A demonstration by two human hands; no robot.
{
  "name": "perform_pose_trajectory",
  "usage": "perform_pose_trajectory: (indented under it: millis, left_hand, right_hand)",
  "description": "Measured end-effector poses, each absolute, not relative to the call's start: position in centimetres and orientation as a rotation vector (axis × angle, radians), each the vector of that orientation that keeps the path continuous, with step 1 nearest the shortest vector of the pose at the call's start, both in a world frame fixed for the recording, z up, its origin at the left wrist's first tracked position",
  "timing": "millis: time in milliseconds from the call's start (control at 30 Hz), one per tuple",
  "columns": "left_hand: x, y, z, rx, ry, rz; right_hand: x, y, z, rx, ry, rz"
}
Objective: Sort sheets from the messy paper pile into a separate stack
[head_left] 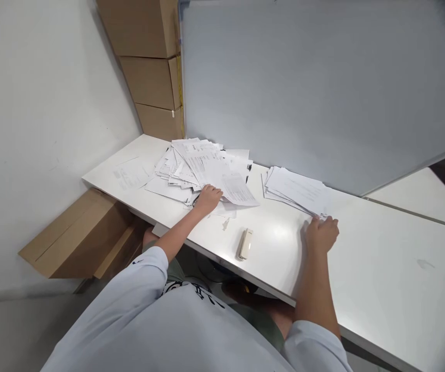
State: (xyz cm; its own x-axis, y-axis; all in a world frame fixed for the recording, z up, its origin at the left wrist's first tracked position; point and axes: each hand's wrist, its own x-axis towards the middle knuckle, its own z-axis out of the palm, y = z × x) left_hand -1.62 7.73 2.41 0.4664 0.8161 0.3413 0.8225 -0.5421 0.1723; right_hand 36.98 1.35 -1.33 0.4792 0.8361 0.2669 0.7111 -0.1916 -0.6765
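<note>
A messy heap of printed papers (203,165) lies on the white table (381,274) at the left. My left hand (208,198) rests on the near edge of that heap, fingers curled onto a sheet. A neater stack of papers (298,190) lies to the right of the heap. My right hand (320,233) sits at the near corner of this stack, fingers bent and touching its edge. A cream stapler (244,244) lies on the table between my two hands, near the front edge.
A single sheet (129,174) lies at the table's far left. A large whiteboard (323,88) leans behind the table. Stacked cardboard boxes (151,67) stand in the corner, and another cardboard box (79,235) sits on the floor at left.
</note>
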Motion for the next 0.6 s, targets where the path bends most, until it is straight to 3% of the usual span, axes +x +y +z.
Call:
perform_pose_trajectory:
  millis: [133, 333, 600]
  left_hand:
    - [1.2, 6.4, 3.0, -2.752, -1.449, -0.663]
    - [7.4, 4.2, 4.3, -3.003, -1.174, -0.582]
    - [10.7, 3.2, 4.5, -3.177, -1.077, -0.632]
  right_hand:
    - [33.1, -0.3, -0.6, -1.848, -1.118, 0.163]
    - [26.1, -0.7, 0.0, -1.415, -0.956, 0.864]
    - [26.5, -0.5, -0.1, -1.39, -0.94, 0.895]
